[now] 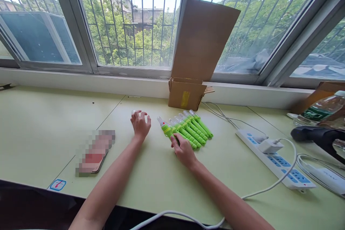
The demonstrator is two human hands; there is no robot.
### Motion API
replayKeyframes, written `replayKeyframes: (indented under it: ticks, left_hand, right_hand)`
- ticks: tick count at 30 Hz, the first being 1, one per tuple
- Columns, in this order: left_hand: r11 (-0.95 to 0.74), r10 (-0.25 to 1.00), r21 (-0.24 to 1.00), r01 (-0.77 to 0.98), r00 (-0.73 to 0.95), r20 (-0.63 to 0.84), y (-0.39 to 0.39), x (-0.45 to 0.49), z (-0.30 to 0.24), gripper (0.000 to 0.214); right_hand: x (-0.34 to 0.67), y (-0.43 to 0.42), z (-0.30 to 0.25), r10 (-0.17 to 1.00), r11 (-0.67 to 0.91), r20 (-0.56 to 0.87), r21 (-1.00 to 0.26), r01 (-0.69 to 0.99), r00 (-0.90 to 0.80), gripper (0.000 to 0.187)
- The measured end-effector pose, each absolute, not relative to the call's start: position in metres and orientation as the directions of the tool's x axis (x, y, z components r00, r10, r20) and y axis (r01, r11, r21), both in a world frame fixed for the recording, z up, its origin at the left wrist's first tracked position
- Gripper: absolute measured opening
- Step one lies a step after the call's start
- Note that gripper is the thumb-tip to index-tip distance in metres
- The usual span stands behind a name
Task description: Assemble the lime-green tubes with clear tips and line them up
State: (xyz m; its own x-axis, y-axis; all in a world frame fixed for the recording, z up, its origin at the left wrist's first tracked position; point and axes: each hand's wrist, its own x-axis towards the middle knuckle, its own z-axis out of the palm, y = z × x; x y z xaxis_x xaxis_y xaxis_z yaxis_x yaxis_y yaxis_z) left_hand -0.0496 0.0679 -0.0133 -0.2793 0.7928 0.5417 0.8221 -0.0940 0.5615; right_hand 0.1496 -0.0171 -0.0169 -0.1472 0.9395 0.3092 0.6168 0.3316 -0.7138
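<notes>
My right hand (184, 150) is closed around the lower part of a bright green tube-shaped stick (166, 128) with ridged rings, a clear tip and a small red spot near the tip. The stick points up and to the left. Just beyond it, several like green sticks (192, 129) lie side by side on the table, their clear tips pointing away from me. Over the table to the left, my left hand (141, 125) has its fingers curled round a small clear plastic piece (133, 112), mostly covered by the fingers.
A phone (95, 152), partly blurred out, lies left of my left forearm. An open cardboard box (185, 93) stands against the window sill. To the right are a white power strip (275, 160) with plugs and cables, a plastic bottle (320, 109) and a black curved object (318, 134).
</notes>
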Motion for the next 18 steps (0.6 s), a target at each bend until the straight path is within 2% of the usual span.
replayKeyframes:
  ticks: [3, 6, 9, 18]
  left_hand:
    - [0.116, 0.792, 0.518, 0.847, -0.394, 0.466, 0.075, -0.056, -0.021, 0.027]
    - [0.253, 0.811, 0.522, 0.815, -0.473, 0.346, 0.083, -0.062, -0.030, 0.030]
    - [0.259, 0.854, 0.530, 0.807, -0.448, 0.265, 0.088, -0.065, -0.036, 0.028]
    - [0.196, 0.878, 0.561, 0.805, -0.398, 0.264, 0.087, -0.065, -0.036, 0.025]
  right_hand:
    - [0.149, -0.018, -0.017, 0.941, 0.330, 0.306, -0.726, 0.604, -0.146, 0.032]
    - [0.149, -0.018, -0.017, 0.941, 0.329, 0.306, -0.727, 0.602, -0.145, 0.033]
    - [0.149, -0.018, -0.017, 0.942, 0.327, 0.302, -0.726, 0.605, -0.146, 0.033]
    - [0.150, -0.018, -0.017, 0.944, 0.323, 0.298, -0.733, 0.598, -0.144, 0.032]
